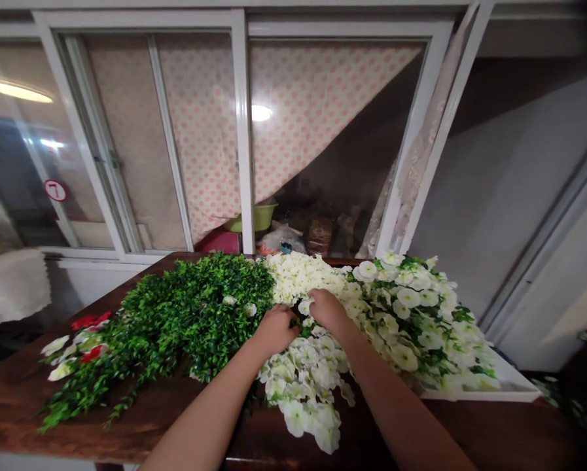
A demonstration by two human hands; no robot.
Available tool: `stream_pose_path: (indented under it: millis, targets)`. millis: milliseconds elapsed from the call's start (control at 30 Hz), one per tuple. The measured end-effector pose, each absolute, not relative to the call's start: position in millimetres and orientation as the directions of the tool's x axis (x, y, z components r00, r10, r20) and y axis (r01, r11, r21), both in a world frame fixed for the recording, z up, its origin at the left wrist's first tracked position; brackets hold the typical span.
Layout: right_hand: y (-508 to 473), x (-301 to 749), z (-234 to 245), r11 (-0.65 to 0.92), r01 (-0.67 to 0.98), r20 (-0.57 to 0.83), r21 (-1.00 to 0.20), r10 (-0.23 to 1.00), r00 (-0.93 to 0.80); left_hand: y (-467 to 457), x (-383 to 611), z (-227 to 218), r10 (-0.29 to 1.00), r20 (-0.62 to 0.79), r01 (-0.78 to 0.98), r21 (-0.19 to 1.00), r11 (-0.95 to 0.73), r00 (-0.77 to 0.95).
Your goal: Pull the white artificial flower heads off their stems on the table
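A heap of white artificial flowers [307, 376] lies on a dark wooden table [160, 418] in front of me. My left hand [275, 329] is curled closed at the edge of the green leafy pile [195, 314], its fingers pinching into the white blooms. Close beside it, my right hand [326, 307] is also closed, gripping among the white flowers. What each hand holds is hidden by the blossoms. More white flowers with green leaves [421, 320] spread to the right over a white tray [514, 389].
Red and white flowers [80, 337] lie at the table's left end. Behind the table stand sliding windows [241, 144] with a dotted pink curtain, a green basin [261, 216] and bags. A grey wall [509, 190] rises at the right.
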State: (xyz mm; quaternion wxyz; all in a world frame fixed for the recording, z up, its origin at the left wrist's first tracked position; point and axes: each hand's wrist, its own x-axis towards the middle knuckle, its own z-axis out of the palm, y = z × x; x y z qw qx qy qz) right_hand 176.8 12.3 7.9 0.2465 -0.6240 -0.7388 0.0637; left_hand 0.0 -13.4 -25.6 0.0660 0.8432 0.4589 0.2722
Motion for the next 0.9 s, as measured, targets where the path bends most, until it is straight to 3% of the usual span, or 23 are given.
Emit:
stream_pose_path:
  millis: [200, 400, 667, 900]
  targets:
    - [19, 175, -32, 0.324, 0.914, 0.339, -0.243, 0.912, -0.232, -12, -1, -23, 0.828, 0.362, 0.77, 0.335, -0.543, 0.427]
    - [14, 174, -31, 0.327, 0.931, 0.293, -0.165, 0.917, -0.27, -4, -5, -25, 0.83, 0.375, 0.722, 0.422, -0.549, 0.412]
    - [7, 175, -25, 0.33, 0.911, 0.369, -0.246, 0.901, -0.226, 9, -7, -30, 0.887, 0.354, 0.503, 0.732, -0.46, 0.296]
    - [14, 177, -26, 0.348, 0.851, 0.467, -0.393, 0.873, -0.141, 17, -3, -30, 0.937, 0.315, 0.118, 0.936, -0.333, 0.148]
